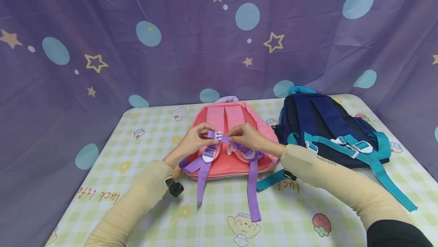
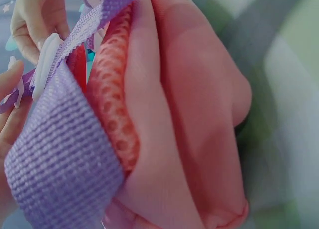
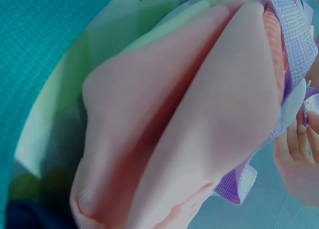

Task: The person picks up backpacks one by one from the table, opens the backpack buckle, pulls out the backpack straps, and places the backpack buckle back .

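A pink backpack lies on the table with its back panel and shoulder straps facing up. Above it, my left hand pinches a purple strap by the white plastic buckle. Just to the right, my right hand pinches the purple webbing on the buckle's other side. A pale plastic piece hangs just below the buckle. White strap adjusters sit lower on both shoulder straps, with purple strap tails trailing onto the table. In the left wrist view, purple webbing partly covers the fingers.
A navy backpack with teal straps lies to the right, close to the pink one. One teal strap end reaches under my right forearm. The checked tablecloth spreads around them, and a purple patterned curtain hangs behind.
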The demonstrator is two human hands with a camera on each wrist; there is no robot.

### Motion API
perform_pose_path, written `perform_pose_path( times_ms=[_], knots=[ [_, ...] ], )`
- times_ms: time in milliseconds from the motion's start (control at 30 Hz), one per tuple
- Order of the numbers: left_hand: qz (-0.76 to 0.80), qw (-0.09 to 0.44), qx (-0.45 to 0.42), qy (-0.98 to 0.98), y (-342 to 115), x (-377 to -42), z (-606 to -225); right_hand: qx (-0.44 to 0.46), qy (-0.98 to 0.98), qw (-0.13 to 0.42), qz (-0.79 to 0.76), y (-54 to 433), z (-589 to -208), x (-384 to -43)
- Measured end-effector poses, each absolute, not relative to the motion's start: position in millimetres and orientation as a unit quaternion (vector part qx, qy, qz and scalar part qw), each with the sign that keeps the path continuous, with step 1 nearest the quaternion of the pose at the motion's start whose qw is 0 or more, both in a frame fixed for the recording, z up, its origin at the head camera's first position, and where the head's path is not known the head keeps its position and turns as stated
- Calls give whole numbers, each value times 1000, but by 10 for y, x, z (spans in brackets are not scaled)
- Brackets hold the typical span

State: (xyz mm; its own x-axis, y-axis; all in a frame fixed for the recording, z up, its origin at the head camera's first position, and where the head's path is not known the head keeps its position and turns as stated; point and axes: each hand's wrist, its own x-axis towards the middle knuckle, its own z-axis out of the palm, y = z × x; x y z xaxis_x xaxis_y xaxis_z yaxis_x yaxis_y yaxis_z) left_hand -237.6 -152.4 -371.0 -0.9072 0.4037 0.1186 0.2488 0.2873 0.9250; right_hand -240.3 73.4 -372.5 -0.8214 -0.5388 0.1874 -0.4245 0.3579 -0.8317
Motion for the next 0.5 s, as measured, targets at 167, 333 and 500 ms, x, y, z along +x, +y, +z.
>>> perform_pose_path(
  times_ms=[167, 333, 500],
  knots=[
    [543, 50, 202, 814, -1502, -2350, -3716, -295, 821, 51, -485, 715, -3723, -2406],
    [532, 26, 200, 823, -1477, -2321, -3723, -288, 817, 55, -497, 698, -3720, -2418],
    [503, -12, 215, 837, -1463, -2303, -3718, -282, 816, 58, -502, 689, -3701, -2423]
  ],
)
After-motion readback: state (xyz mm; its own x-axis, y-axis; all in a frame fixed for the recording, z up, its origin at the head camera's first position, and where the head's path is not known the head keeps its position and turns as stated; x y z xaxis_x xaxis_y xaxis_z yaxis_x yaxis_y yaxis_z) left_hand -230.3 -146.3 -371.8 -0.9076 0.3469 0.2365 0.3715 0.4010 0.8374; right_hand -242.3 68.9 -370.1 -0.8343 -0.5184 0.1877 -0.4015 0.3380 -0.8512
